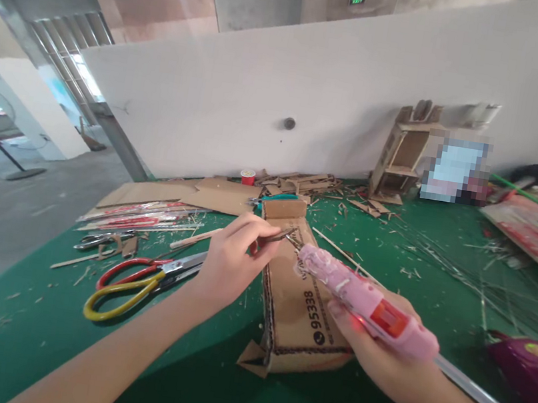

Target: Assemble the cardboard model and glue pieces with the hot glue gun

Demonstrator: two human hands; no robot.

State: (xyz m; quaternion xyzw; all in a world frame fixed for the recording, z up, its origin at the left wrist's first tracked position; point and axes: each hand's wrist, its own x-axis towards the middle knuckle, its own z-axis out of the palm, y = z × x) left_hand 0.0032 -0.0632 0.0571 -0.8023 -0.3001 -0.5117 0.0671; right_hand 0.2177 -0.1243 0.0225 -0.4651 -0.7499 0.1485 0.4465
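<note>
My right hand (371, 331) is wrapped round a pink hot glue gun (338, 279), with a long clear glue stick (487, 396) coming out of its back end. A red light glows by my fingers. Pinched in my left hand (238, 251) is a small, thin brown piece (281, 235), probably cardboard; the nozzle of the gun is at its end, and I cannot tell if they touch. Below both hands a long cardboard box (292, 299) with printed digits lies on the green table (172, 376). Its far end flap stands up.
Large scissors (151, 278) with red and yellow handles lie left of the box. Teal-handled pliers (277, 198) rest behind it. Cardboard sheets (189, 195), scraps and sticks spread at the back. A small cardboard shelf (401, 157) stands by the wall; a purple object (521, 370) is at right.
</note>
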